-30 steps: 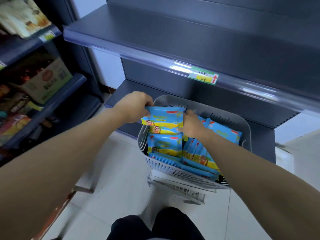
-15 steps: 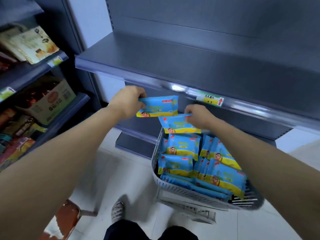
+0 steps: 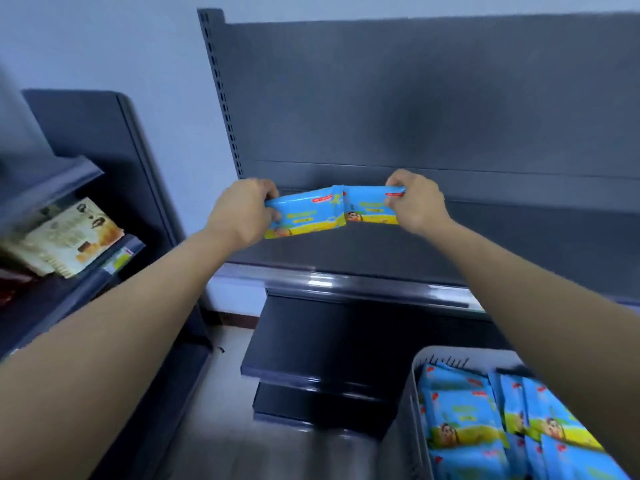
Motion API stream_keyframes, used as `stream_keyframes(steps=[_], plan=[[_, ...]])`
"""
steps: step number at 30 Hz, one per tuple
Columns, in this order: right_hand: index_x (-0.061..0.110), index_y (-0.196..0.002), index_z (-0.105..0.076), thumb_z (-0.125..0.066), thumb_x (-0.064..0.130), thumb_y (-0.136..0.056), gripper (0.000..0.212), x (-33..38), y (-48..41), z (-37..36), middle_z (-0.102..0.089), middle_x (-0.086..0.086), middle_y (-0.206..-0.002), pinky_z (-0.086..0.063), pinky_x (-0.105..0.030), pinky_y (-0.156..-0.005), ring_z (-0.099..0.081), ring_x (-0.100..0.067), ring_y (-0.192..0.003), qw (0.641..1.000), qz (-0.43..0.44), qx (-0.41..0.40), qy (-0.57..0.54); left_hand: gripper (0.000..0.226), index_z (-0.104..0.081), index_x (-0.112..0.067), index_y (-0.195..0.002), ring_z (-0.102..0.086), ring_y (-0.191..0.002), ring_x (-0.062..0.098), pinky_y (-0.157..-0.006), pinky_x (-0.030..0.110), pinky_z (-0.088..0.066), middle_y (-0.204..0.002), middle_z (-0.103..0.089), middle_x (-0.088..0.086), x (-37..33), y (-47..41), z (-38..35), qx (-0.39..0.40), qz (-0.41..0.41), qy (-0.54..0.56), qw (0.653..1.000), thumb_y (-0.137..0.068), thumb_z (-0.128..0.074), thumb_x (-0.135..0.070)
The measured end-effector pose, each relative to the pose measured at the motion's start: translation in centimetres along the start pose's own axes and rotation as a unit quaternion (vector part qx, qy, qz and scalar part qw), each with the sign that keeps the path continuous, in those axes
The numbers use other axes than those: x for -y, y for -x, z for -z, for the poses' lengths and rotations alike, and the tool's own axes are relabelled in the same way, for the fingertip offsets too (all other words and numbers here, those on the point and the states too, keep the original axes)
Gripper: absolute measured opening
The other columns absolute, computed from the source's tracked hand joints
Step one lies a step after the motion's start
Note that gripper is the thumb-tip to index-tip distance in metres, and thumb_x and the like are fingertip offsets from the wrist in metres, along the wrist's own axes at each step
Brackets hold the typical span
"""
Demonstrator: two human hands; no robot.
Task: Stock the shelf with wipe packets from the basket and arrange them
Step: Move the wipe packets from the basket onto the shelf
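My left hand (image 3: 242,211) grips a blue and yellow wipe packet (image 3: 306,214) by its left end. My right hand (image 3: 415,199) pinches a second packet (image 3: 369,207) by its right end. Both packets are held side by side, their inner edges touching, above the dark grey shelf (image 3: 381,251) near its back panel. The grey basket (image 3: 405,427) at the lower right holds several more of the same packets (image 3: 464,414).
The shelf's front rail (image 3: 346,282) is glossy, with lower shelves (image 3: 311,344) beneath it. A neighbouring rack on the left carries boxed goods (image 3: 72,237). Pale floor (image 3: 221,410) lies below.
Both hands lifted one packet each out of the basket and up over the shelf. The packets now sit level and touching, and the view has tilted upward.
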State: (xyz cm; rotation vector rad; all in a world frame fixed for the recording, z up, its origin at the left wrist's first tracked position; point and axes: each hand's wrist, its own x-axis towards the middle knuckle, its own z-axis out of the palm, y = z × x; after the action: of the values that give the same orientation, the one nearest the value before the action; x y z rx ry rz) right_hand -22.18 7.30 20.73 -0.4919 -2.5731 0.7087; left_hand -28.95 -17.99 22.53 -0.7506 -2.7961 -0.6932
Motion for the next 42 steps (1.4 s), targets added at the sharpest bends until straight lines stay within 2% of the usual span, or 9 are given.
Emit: stream_keyframes(steps=[3, 6, 11, 19, 27, 29, 34, 38, 42], plan=[[0.015, -0.099, -0.058, -0.056, 0.011, -0.088, 0.012, 2.2, -2.2, -1.3, -0.06, -0.01, -0.102, -0.046, -0.037, -0.079, -0.056, -0.028, -0.094, 1.0, 0.002, -0.014, -0.023, 0.013, -0.061, -0.01, -0.089, -0.053, -0.08, 0.03, -0.068, 0.033, -0.042, -0.092, -0.063, 0.013, 2.5, -2.7, 1.0, -0.003, 0.0, 0.002, 1.0, -0.077, -0.067, -0.011], [0.014, -0.1, -0.059, -0.058, 0.012, -0.088, 0.011, 3.2, -4.5, -2.6, -0.059, -0.014, -0.105, -0.042, -0.031, -0.071, -0.057, -0.028, -0.093, 0.999, -0.001, -0.023, -0.039, 0.012, -0.061, -0.011, -0.09, -0.052, -0.078, 0.027, -0.066, 0.03, -0.041, -0.091, -0.061, 0.011, 4.4, -5.3, 0.9, 0.004, 0.012, 0.014, 1.0, -0.079, -0.065, -0.01], [0.014, -0.1, -0.062, -0.062, 0.013, -0.086, 0.013, 2.9, -9.3, -5.4, -0.057, -0.004, -0.092, -0.048, -0.035, -0.074, -0.054, -0.021, -0.083, 0.998, -0.033, -0.018, -0.059, 0.01, -0.061, -0.01, -0.088, -0.054, -0.08, 0.028, -0.068, 0.033, -0.045, -0.091, -0.063, 0.01, 6.9, -9.6, -0.9, 0.029, 0.017, 0.021, 0.999, -0.079, -0.066, -0.009], [0.012, -0.1, -0.064, -0.061, 0.013, -0.088, 0.012, 2.7, -17.8, -12.7, -0.056, -0.003, -0.095, -0.051, -0.043, -0.086, -0.053, -0.021, -0.086, 0.995, -0.032, 0.059, -0.076, 0.015, -0.064, -0.008, -0.092, -0.057, -0.085, 0.03, -0.072, 0.035, -0.046, -0.093, -0.065, 0.014, 10.8, -16.0, -5.2, 0.086, 0.041, 0.003, 0.995, -0.078, -0.068, -0.007], [0.012, -0.105, -0.066, -0.059, 0.014, -0.09, 0.016, 3.2, -21.7, -18.6, -0.057, -0.002, -0.095, -0.04, -0.025, -0.068, -0.052, -0.017, -0.08, 0.988, -0.027, 0.126, -0.08, 0.019, -0.064, -0.008, -0.102, -0.056, -0.089, 0.028, -0.078, 0.035, -0.047, -0.1, -0.064, 0.012, 14.3, -21.1, -7.9, 0.124, 0.059, 0.013, 0.99, -0.083, -0.065, -0.007], [0.012, -0.107, -0.065, -0.058, 0.014, -0.091, 0.017, 3.6, -22.0, -19.6, -0.058, -0.005, -0.101, -0.039, -0.023, -0.065, -0.052, -0.017, -0.078, 0.986, -0.034, 0.136, -0.086, 0.02, -0.065, -0.009, -0.103, -0.056, -0.088, 0.026, -0.078, 0.034, -0.047, -0.101, -0.063, 0.01, 15.1, -22.0, -8.3, 0.131, 0.058, 0.024, 0.989, -0.084, -0.063, -0.008], [0.011, -0.119, -0.058, -0.053, 0.007, -0.092, 0.028, 4.2, -22.5, -21.2, -0.057, -0.011, -0.122, -0.043, -0.024, -0.075, -0.059, -0.024, -0.097, 0.991, -0.061, 0.101, -0.064, 0.024, -0.065, -0.011, -0.108, -0.056, -0.088, 0.023, -0.075, 0.03, -0.046, -0.106, -0.062, 0.008, 16.1, -23.6, -9.4, 0.139, 0.053, 0.071, 0.986, -0.085, -0.06, -0.006], [0.009, -0.126, -0.053, -0.044, -0.002, -0.088, 0.041, 3.9, -22.6, -21.3, -0.057, -0.019, -0.122, -0.047, -0.031, -0.086, -0.057, -0.032, -0.107, 0.993, -0.095, 0.059, -0.043, 0.032, -0.062, -0.013, -0.116, -0.056, -0.092, 0.022, -0.074, 0.027, -0.042, -0.115, -0.06, 0.008, 16.0, -25.0, -10.6, 0.156, 0.043, 0.071, 0.984, -0.085, -0.061, -0.008], [0.005, -0.126, -0.052, -0.044, -0.001, -0.089, 0.039, 3.6, -22.1, -20.5, -0.057, -0.021, -0.123, -0.047, -0.034, -0.093, -0.056, -0.033, -0.111, 0.992, -0.105, 0.048, -0.046, 0.039, -0.058, -0.017, -0.125, -0.056, -0.102, 0.025, -0.077, 0.027, -0.043, -0.124, -0.057, 0.006, 15.2, -26.0, -12.1, 0.154, 0.031, 0.054, 0.986, -0.086, -0.059, -0.012]])
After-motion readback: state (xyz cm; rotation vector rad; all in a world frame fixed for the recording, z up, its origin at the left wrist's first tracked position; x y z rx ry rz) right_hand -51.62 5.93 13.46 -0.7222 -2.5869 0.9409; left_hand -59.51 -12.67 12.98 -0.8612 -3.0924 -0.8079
